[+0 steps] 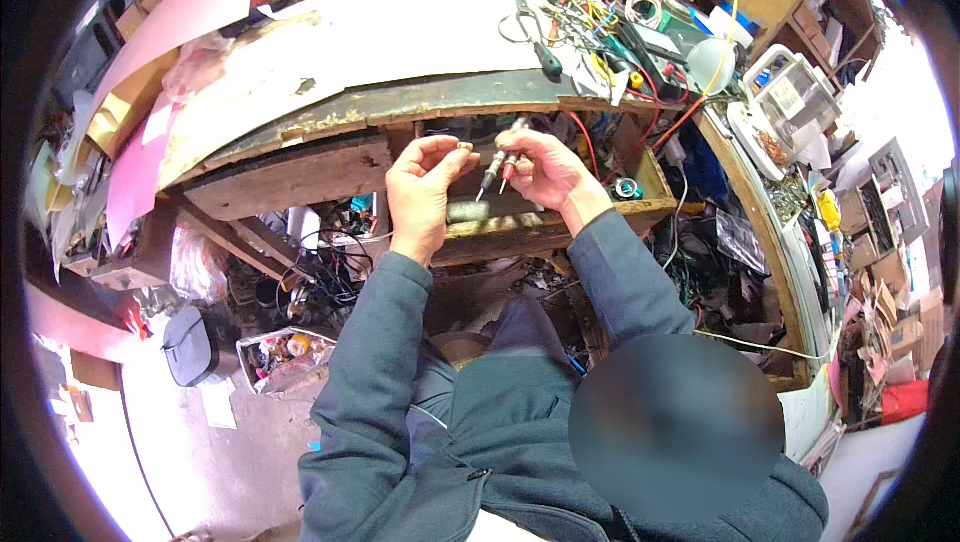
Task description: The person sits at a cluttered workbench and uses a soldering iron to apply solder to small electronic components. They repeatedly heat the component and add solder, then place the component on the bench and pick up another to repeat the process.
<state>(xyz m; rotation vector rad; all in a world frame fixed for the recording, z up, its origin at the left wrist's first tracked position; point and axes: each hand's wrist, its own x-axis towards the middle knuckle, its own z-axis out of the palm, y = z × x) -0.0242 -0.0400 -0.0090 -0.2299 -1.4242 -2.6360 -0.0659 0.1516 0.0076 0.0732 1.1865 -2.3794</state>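
Observation:
My left hand (pixel 424 190) is raised in front of the bench edge, thumb and fingers pinched together on a small pale piece (pixel 465 146) too small to name. Beside it, my right hand (pixel 550 174) grips two test probes, a black probe (pixel 490 178) and a red probe (pixel 509 168). Their metal tips point downward, close together and apart from my left hand. Both hands are held over an open drawer (pixel 520 236) under the bench top.
A white sheet (pixel 400 37) covers much of the wooden bench. Tangled wires and tools (pixel 610 32) crowd its right side. A wooden drawer front (pixel 290 179) lies left of my hands. On the floor stand a box of odds and ends (pixel 285 360) and a dark case (pixel 190 346).

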